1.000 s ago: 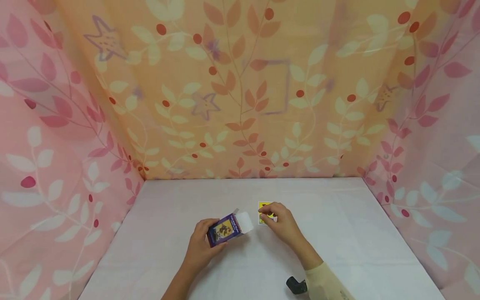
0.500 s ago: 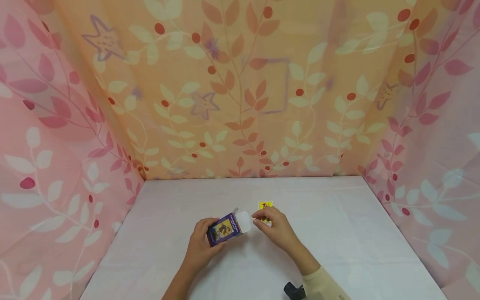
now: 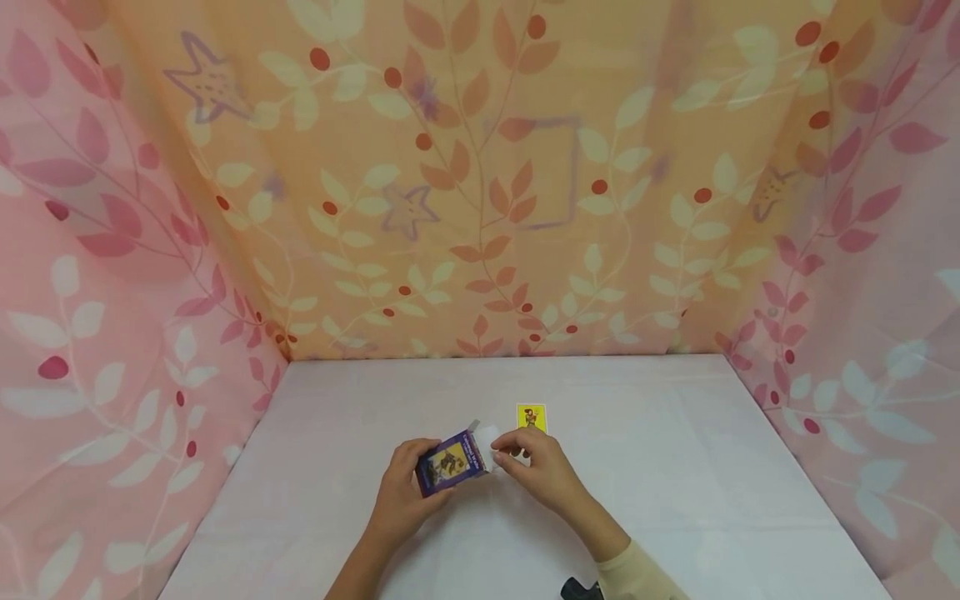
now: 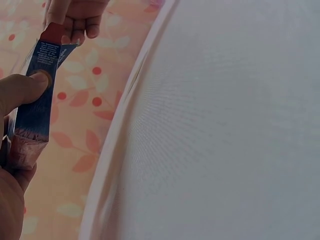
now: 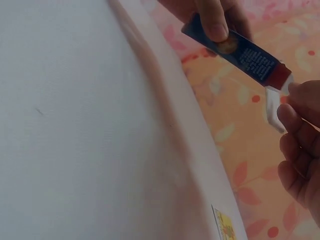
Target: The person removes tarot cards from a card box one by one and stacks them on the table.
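Observation:
My left hand [image 3: 401, 492] grips a small dark blue-purple card box [image 3: 450, 463] with a yellow picture on its front. The box tilts up to the right, its end open with a white flap [image 4: 70, 48] standing out. In the left wrist view the thumb presses the box's narrow side. My right hand [image 3: 543, 475] has its fingertips [image 5: 286, 112] right at the open end, thumb and forefinger a little apart by the flap. Behind that hand, a yellow picture card [image 3: 532, 414] lies on the white table, its lower part hidden.
A black curved object [image 3: 579, 588] lies at the near edge, partly under the right sleeve [image 3: 637, 573]. The white-covered table [image 3: 337, 417] is enclosed by a patterned orange cloth [image 3: 480, 208] at the back and pink cloths at both sides.
My right hand has moved left and toward me, from over the yellow card to the box's open end, uncovering the card's top. The left hand keeps the box nearly still.

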The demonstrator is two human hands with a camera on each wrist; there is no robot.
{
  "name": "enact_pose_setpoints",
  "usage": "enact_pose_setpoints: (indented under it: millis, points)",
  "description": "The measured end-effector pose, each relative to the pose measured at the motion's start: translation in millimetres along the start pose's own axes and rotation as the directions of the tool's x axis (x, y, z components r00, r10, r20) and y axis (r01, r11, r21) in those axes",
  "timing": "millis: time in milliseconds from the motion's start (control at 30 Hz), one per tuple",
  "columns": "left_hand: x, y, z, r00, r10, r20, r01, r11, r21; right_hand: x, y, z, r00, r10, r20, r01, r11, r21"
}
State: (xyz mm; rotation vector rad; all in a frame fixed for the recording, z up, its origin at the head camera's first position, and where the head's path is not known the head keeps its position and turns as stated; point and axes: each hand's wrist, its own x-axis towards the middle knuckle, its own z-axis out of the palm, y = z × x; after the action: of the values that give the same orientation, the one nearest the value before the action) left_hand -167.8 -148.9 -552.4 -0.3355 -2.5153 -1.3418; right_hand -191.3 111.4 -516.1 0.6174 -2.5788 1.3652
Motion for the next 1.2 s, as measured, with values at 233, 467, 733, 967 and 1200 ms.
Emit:
enact_pose_setpoints:
  millis: [233,467,733,967,1200]
  points:
    - [1.6,3.0,-0.3,1.0,0.014,0.005,-0.014,1.0,-0.012,1.0,-1.3,3.3,1.0,0.0,0.022,0.0,1.0,-0.014]
    - [2.0,5.8,-0.6,1.0,0.017,0.014,-0.017,1.0,-0.006,0.6,-1.4,5.4,1.0,0.01,0.03,-0.009,1.0,-0.004]
    - [0.0,4.5,1.4,1.0,0.001,0.015,-0.001,1.0,-0.008,-0.3,2.0,10.2,1.0,-0.006,0.009,0.006,1.0,0.005]
    - [-3.1,1.8,3.7,1.0,-0.006,0.01,0.006,1.0,-0.005,-1.0,2.8,14.0,1.0,0.001,-0.004,-0.001,1.0,-0.005]
    - [-2.9,4.2,3.7,0.999,0.04,0.005,-0.04,0.999,0.01,-2.4,0.4,12.5,0.999,0.032,-0.012,-0.032,0.999,-0.003]
